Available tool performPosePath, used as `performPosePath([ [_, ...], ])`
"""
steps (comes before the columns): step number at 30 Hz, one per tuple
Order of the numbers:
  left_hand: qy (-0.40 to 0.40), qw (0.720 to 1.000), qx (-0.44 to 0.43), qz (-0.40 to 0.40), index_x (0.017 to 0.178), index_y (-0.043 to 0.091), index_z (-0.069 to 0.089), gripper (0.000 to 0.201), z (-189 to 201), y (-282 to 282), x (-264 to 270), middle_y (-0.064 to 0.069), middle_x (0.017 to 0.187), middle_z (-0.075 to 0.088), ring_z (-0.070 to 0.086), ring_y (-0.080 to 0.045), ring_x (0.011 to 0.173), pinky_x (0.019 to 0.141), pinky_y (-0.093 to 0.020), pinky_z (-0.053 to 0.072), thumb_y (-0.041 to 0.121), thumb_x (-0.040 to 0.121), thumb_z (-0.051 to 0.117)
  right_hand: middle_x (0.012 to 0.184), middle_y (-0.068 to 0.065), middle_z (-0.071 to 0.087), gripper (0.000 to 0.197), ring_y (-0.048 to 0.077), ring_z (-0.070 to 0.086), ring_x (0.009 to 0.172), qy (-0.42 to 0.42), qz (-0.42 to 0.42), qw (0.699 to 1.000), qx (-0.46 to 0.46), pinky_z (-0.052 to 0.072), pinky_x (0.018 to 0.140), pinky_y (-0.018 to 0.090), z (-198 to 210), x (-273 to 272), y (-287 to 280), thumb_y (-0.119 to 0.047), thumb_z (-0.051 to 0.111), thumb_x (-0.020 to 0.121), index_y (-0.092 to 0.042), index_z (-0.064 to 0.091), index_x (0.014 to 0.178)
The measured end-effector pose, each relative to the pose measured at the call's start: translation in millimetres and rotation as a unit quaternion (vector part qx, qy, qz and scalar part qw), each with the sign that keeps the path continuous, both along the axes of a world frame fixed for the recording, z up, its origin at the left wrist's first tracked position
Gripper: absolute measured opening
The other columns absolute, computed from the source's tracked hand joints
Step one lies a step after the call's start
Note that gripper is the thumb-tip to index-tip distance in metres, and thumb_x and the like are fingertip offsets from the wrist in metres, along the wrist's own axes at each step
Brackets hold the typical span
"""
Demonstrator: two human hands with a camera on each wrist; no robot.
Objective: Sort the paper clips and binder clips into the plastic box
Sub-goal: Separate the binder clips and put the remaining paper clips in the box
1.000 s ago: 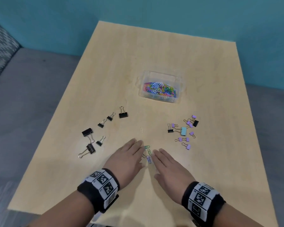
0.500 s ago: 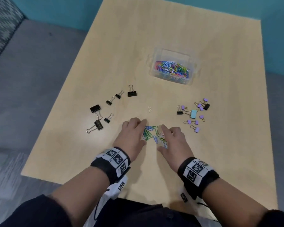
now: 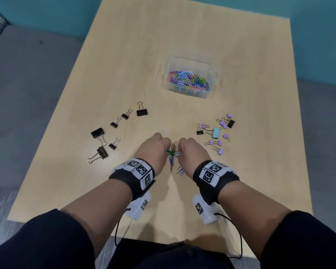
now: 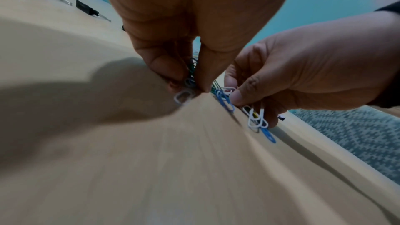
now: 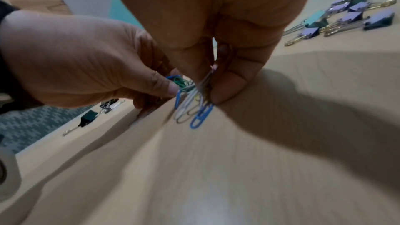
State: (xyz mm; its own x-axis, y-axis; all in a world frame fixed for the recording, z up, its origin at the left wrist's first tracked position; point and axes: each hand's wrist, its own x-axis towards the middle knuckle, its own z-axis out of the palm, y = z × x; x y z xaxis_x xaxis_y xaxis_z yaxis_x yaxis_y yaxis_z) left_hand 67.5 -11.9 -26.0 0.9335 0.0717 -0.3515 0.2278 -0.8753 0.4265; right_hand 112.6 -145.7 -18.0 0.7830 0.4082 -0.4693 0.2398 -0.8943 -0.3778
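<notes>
Our left hand [image 3: 152, 152] and right hand [image 3: 192, 153] meet knuckle to knuckle near the front of the surface [image 3: 124, 65], each with fingers curled down and pinching part of the same small heap of paper clips [image 3: 173, 154]. In the left wrist view the thumb and forefinger squeeze green and pale clips against the wood; in the right wrist view the fingertips [image 5: 225, 88] nip a fan of blue, white and green ones that hang half free. We judge the grip shallow on both sides, so the first risk is plain: thin, slippery wire caught only at its ends may slide out as we lift, and the clips may scatter. Because both hands hold linked pieces of one tangle, pulling apart could also jerk clips loose. A few blue and white clips [image 3: 179, 170] lie on the wood just behind the hands and could easily be left behind. One white clip [image 3: 164, 130] sits alone just ahead of the knuckles. The plastic box [image 3: 214, 74], already holding many coloured clips, stands well beyond, so a long carry gives more chance of dropping. Black binder clips [image 3: 99, 133] lie to the left, purple ones [image 3: 214, 142] to the right, none yet boxed.
</notes>
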Motion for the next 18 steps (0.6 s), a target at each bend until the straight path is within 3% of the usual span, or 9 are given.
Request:
performPosePath([
  [4, 0.024, 1.0, -0.006, 0.014, 0.089, 0.012, 0.055, 0.007, 3.9, 3.2, 8.6, -0.005, 0.092, 0.048, 0.055, -0.029, 0.079, 0.07, -0.035, 0.045, 0.019, 0.09, 0.054, 0.088, 0.009, 0.059, 0.015, 0.029, 0.06, 0.077, 0.06, -0.033, 0.997, 0.021, 0.052, 0.065, 0.036, 4.4, 12.1, -4.0, -0.004, 0.047, 0.077, -0.012, 0.055, 0.087],
  [7, 0.06, 0.995, -0.047, 0.07, 0.08, 0.016, 0.056, 0.007, 5.1, 13.0, 13.3, -0.001, 0.083, 0.057, 0.057, -0.024, 0.077, 0.065, -0.03, 0.042, 0.021, 0.084, 0.06, 0.081, 0.007, 0.061, 0.013, 0.027, 0.067, 0.062, 0.133, -0.145, 0.976, 0.097, 0.058, 0.056, 0.037, 4.3, 17.4, -13.1, -0.004, 0.049, 0.076, -0.013, 0.057, 0.082],
  [10, 0.11, 0.95, -0.22, 0.194, 0.073, 0.011, 0.058, 0.012, 8.9, 25.2, 20.8, -0.004, 0.061, 0.057, 0.053, -0.024, 0.05, 0.052, -0.028, 0.044, 0.012, 0.079, 0.069, 0.06, 0.006, 0.057, 0.014, 0.023, 0.057, 0.042, 0.211, -0.236, 0.929, 0.194, 0.05, 0.052, 0.036, 9.0, 26.1, -22.0, 0.003, 0.051, 0.076, -0.011, 0.055, 0.075],
  [13, 0.13, 0.893, -0.339, 0.265, 0.07, 0.011, 0.056, 0.018, 19.2, 39.4, 37.3, -0.01, 0.056, 0.051, 0.044, -0.021, 0.048, 0.049, -0.026, 0.035, 0.003, 0.079, 0.069, 0.049, 0.005, 0.055, 0.013, 0.023, 0.054, 0.041, 0.247, -0.271, 0.897, 0.247, 0.042, 0.053, 0.038, 15.8, 44.2, -28.8, 0.002, 0.055, 0.074, -0.011, 0.056, 0.075],
  [16, 0.111, 0.879, -0.379, 0.266, 0.072, 0.012, 0.056, 0.019, 37.9, 49.0, 65.3, -0.012, 0.059, 0.051, 0.044, -0.019, 0.044, 0.046, -0.024, 0.035, 0.002, 0.08, 0.07, 0.053, 0.008, 0.053, 0.016, 0.021, 0.051, 0.041, 0.249, -0.318, 0.86, 0.313, 0.036, 0.053, 0.038, 26.9, 71.2, -29.6, 0.0, 0.061, 0.07, -0.015, 0.057, 0.07],
  [18, 0.088, 0.874, -0.399, 0.263, 0.073, 0.01, 0.055, 0.019, 52.1, 51.8, 88.8, -0.009, 0.06, 0.052, 0.046, -0.013, 0.041, 0.04, -0.021, 0.041, -0.001, 0.081, 0.069, 0.058, 0.011, 0.049, 0.02, 0.017, 0.048, 0.04, 0.241, -0.335, 0.838, 0.357, 0.043, 0.044, 0.029, 39.7, 95.2, -27.3, 0.007, 0.06, 0.076, -0.011, 0.055, 0.074],
])
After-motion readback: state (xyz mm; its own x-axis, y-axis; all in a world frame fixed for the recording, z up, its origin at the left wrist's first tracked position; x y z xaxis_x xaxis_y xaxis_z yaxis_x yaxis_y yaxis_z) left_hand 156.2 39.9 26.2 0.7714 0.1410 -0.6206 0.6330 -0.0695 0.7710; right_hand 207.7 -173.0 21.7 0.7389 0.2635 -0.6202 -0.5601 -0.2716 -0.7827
